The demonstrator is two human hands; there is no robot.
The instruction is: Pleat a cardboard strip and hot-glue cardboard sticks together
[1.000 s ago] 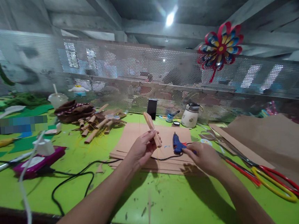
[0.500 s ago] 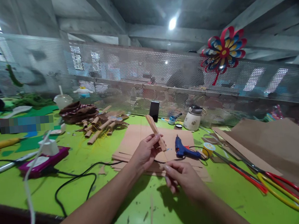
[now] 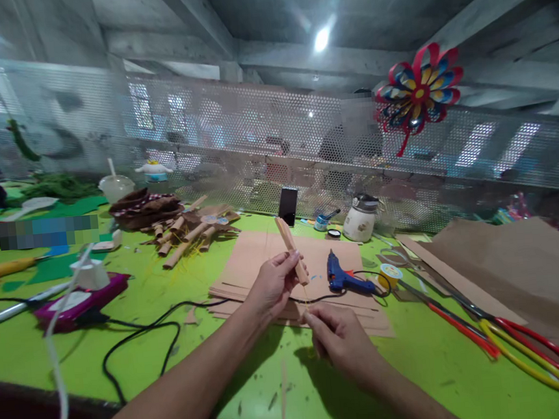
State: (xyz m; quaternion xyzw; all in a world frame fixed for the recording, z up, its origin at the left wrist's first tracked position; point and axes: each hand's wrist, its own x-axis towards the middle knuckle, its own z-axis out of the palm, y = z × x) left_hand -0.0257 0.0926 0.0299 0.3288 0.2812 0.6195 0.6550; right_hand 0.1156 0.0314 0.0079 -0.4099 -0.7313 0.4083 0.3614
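Between thumb and fingers, my left hand [image 3: 277,283] grips a folded strip of brown paper [image 3: 286,236], tilted with its top leaning left. From the strip's lower end a thin yellow thread [image 3: 306,293] runs down to my right hand [image 3: 336,331], whose fingers are pinched on it. Beneath both hands lies a stack of brown paper sheets [image 3: 244,258]. A blue hot glue gun [image 3: 344,277] rests on that stack, right of the paper strip. Beside it stands a small yellow spool [image 3: 391,275].
Large scissors [image 3: 521,351] and brown paper [image 3: 505,274] lie at right. A purple power strip [image 3: 86,301] with black cables sits left. Rolled paper tubes [image 3: 188,237], a phone [image 3: 288,207] and a jar [image 3: 360,219] stand farther back, before a perforated screen [image 3: 234,135].
My right hand has closed into a tighter pinch and shifted slightly, with the yellow thread now stretched below the paper strip. My left hand keeps its hold almost in place.
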